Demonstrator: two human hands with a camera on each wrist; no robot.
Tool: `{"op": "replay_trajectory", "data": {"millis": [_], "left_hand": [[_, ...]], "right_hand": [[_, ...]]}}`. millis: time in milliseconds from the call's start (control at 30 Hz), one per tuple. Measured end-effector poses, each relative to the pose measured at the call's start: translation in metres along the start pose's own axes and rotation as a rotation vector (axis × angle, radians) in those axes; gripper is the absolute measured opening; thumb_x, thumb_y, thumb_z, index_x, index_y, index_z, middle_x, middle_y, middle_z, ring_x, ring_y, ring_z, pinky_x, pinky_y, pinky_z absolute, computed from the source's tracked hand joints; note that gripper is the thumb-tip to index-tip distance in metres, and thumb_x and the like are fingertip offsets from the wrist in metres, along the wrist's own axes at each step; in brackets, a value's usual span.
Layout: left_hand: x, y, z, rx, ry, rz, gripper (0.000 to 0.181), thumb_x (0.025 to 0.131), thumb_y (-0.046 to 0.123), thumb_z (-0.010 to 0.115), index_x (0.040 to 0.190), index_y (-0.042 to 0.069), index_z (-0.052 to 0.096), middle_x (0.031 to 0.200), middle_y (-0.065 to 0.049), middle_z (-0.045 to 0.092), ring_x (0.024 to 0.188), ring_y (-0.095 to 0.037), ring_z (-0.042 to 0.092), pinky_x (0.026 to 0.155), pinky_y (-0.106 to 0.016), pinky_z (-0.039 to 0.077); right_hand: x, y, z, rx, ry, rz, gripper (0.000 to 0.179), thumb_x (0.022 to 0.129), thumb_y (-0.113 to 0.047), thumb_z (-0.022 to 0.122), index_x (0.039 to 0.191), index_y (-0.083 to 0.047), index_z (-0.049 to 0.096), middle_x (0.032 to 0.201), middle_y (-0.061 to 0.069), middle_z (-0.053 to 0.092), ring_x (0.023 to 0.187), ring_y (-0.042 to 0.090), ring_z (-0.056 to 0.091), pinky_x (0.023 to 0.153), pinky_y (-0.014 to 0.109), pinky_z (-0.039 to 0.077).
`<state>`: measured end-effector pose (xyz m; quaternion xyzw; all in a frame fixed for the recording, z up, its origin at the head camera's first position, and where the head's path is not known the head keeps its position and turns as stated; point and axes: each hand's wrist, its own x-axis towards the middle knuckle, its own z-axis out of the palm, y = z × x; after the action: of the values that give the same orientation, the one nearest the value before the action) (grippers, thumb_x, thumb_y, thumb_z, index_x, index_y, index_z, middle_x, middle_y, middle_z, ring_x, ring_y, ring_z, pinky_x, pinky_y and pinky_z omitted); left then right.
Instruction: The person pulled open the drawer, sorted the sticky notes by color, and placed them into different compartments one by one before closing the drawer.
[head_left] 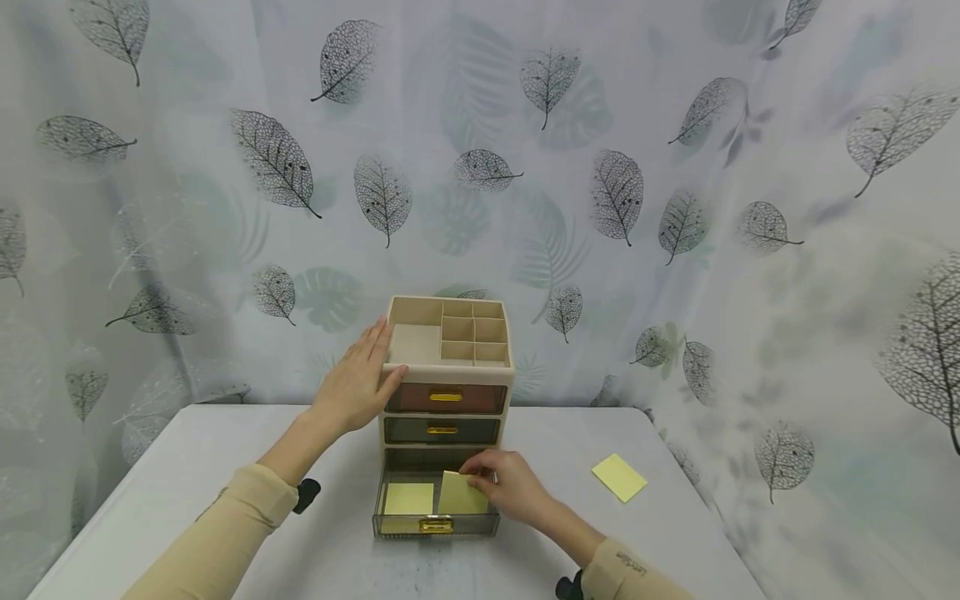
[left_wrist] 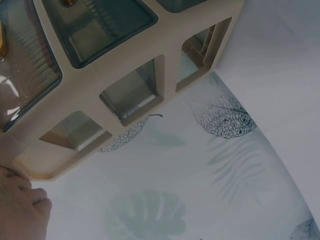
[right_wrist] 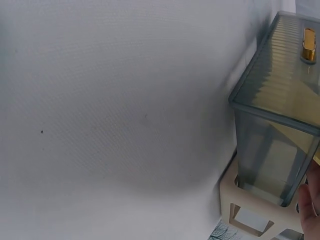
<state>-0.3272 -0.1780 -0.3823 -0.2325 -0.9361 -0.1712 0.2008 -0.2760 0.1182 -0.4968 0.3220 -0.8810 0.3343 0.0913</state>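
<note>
A beige desktop organizer [head_left: 450, 373] stands on the table with its bottom drawer [head_left: 476, 525] pulled out; that drawer is clear grey with a gold handle. My left hand [head_left: 352, 387] rests against the organizer's upper left side, fingers extended along it and thumb at the front edge. With thumb and fingertips, my right hand [head_left: 517, 492] pinches a yellow sticky note pad [head_left: 459, 497], tilted inside the drawer's right half. A second yellow pad [head_left: 408, 498] lies in the left half. In the right wrist view the fingers [right_wrist: 310, 210] show at the drawer's side.
Another yellow sticky note pad [head_left: 619, 477] lies on the white table [head_left: 585, 542], right of the organizer. Above the open drawer are two closed drawers, reddish [head_left: 416, 399] and grey [head_left: 408, 431]. Compartments [head_left: 474, 331] divide the organizer's top. A leaf-print curtain [head_left: 480, 225] hangs behind.
</note>
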Motion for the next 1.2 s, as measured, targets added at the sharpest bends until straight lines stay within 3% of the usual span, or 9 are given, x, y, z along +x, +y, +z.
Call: {"op": "replay_trajectory", "data": {"millis": [367, 533, 700, 900, 1200], "left_hand": [[0.0, 0.0, 0.0, 0.001, 0.013, 0.001, 0.078, 0.111, 0.044, 0.043, 0.164, -0.006, 0.014, 0.173, -0.02, 0.009, 0.159, -0.04, 0.013, 0.126, -0.057, 0.02], [0.0, 0.0, 0.0, -0.001, 0.012, 0.0, 0.079, 0.111, 0.045, 0.042, 0.164, -0.005, 0.013, 0.173, -0.02, 0.008, 0.159, -0.039, 0.013, 0.127, -0.056, 0.019], [0.0, 0.0, 0.001, -0.01, -0.001, -0.004, 0.079, 0.111, 0.045, 0.042, 0.165, -0.004, 0.011, 0.173, -0.018, 0.007, 0.159, -0.038, 0.011, 0.128, -0.053, 0.017], [0.001, -0.001, 0.001, -0.008, 0.005, -0.002, 0.079, 0.11, 0.045, 0.043, 0.164, -0.004, 0.012, 0.173, -0.018, 0.008, 0.159, -0.039, 0.013, 0.127, -0.054, 0.018], [0.0, -0.001, 0.002, -0.018, -0.001, -0.01, 0.079, 0.111, 0.045, 0.042, 0.164, -0.004, 0.011, 0.173, -0.018, 0.007, 0.159, -0.039, 0.012, 0.127, -0.055, 0.017]], "right_hand": [[0.003, -0.001, 0.003, -0.039, -0.056, 0.01, 0.013, 0.093, -0.004, 0.077, 0.103, -0.011, 0.08, 0.098, -0.003, 0.077, 0.085, 0.002, 0.064, 0.074, 0.023, 0.057], [0.005, 0.003, 0.005, -0.111, -0.063, -0.065, 0.015, 0.09, -0.003, 0.08, 0.104, -0.01, 0.081, 0.099, -0.002, 0.078, 0.089, 0.005, 0.069, 0.078, 0.023, 0.058], [0.006, 0.006, 0.007, -0.197, -0.047, -0.13, 0.016, 0.088, -0.005, 0.083, 0.103, -0.011, 0.082, 0.096, -0.005, 0.079, 0.088, 0.006, 0.07, 0.086, 0.034, 0.058], [0.008, 0.008, 0.008, -0.302, -0.067, -0.14, 0.015, 0.09, -0.011, 0.083, 0.104, -0.015, 0.082, 0.098, -0.007, 0.078, 0.093, 0.007, 0.072, 0.098, 0.046, 0.053], [0.01, 0.006, 0.005, -0.428, -0.155, -0.121, 0.017, 0.094, -0.015, 0.078, 0.111, -0.019, 0.08, 0.105, -0.009, 0.077, 0.101, 0.009, 0.071, 0.102, 0.044, 0.049]]}}
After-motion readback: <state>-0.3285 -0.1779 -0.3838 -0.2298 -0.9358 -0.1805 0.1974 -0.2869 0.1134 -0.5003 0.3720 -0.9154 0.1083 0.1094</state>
